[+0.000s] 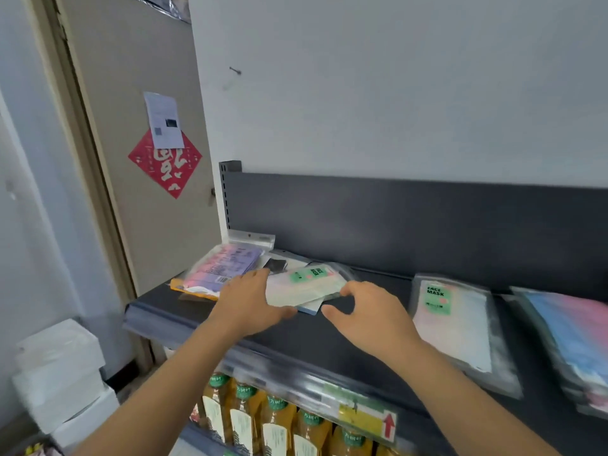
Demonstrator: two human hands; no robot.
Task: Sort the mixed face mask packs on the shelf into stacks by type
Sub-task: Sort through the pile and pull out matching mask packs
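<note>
On the dark shelf (329,337) lies a mixed pile at the left. A clear pack with a green FACE MASK label (306,284) lies on top of it, beside a purple-pink pack (223,268). My left hand (250,301) rests flat on the green-label pack's left end. My right hand (368,314) hovers at its right corner with fingers curled and apart, fingertips touching the pack's edge. To the right, a second green-label pack (450,320) lies on its own. A blue-pink pack stack (572,334) sits at the far right.
The shelf's dark back panel (394,218) rises behind the packs. Below the shelf edge stand juice bottles (273,419) with green caps. A door (138,159) with a red paper decoration is at the left, and white boxes (62,373) are stacked on the floor.
</note>
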